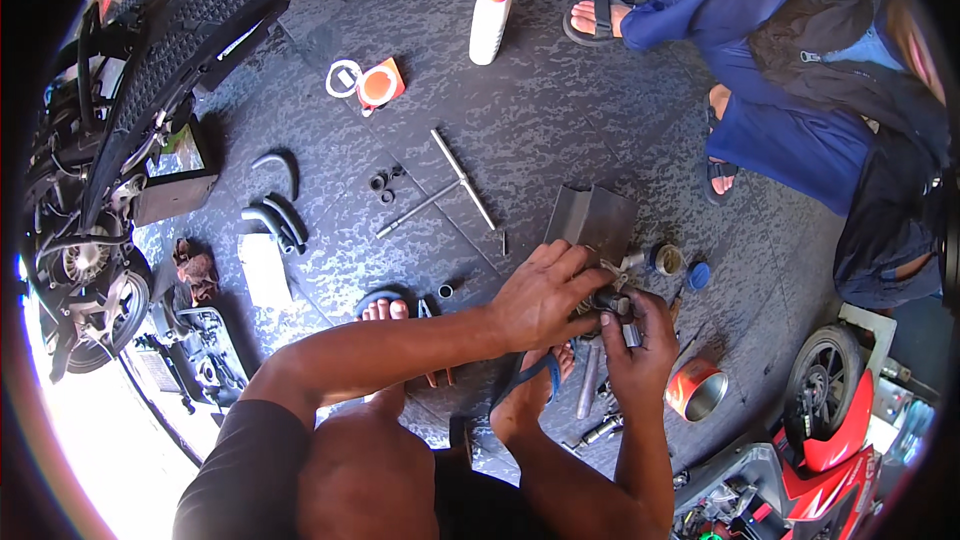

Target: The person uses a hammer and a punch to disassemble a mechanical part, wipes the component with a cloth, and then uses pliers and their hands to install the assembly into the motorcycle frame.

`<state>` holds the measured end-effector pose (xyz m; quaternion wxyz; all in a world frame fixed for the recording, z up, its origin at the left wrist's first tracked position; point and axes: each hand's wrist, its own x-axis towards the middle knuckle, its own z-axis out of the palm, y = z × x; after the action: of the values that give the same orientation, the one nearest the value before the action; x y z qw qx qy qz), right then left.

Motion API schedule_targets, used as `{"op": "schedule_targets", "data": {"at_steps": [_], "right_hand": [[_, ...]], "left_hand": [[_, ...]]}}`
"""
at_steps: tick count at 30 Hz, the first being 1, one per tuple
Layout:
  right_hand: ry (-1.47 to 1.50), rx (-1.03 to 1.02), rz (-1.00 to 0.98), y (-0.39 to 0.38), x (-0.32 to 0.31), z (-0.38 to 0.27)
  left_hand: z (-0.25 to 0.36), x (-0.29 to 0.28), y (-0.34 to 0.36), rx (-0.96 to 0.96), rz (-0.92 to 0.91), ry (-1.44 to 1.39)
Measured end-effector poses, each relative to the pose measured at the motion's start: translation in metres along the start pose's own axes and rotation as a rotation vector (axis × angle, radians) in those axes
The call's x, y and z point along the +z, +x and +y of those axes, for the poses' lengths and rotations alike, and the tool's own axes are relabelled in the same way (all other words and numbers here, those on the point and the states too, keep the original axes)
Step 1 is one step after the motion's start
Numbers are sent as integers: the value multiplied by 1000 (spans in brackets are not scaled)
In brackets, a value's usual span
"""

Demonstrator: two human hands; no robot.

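Note:
My left hand (545, 295) and my right hand (645, 345) are closed around a small dark metal part (610, 305) over the floor in front of me, its exact shape partly hidden by fingers. A short silver cylinder shows by my right thumb. A dark angled metal plate (590, 210) lies just beyond my hands, with an open round tin (668, 260) and a blue lid (698, 275) to the right. A metal tube (588, 380) lies below them. Pliers and a small ring (445, 291) are near my left foot.
A T-handle wrench (460, 185), rubber hoses (280, 220), a white bottle (490, 25) and an orange packet (380, 83) lie ahead. A person in blue trousers (800, 150) is at upper right. Motorcycle parts (95, 250) line the left; a red scooter (840, 440) and orange can (697, 390) are lower right.

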<state>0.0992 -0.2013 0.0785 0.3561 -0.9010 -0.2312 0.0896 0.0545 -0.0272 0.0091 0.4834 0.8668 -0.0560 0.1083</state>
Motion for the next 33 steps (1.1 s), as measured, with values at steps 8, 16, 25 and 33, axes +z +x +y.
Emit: {"op": "schedule_targets", "data": {"at_steps": [8, 16, 25, 33], "right_hand": [[-11, 558, -83, -59, 10, 92], [-329, 427, -73, -162, 71, 161], [269, 704, -39, -151, 20, 115], [6, 397, -271, -82, -78, -16]], "left_hand": [[0, 6, 1, 62, 6, 7], [-1, 10, 4, 100, 30, -39], [2, 5, 5, 96, -3, -39], [1, 6, 7, 110, 9, -57]]}}
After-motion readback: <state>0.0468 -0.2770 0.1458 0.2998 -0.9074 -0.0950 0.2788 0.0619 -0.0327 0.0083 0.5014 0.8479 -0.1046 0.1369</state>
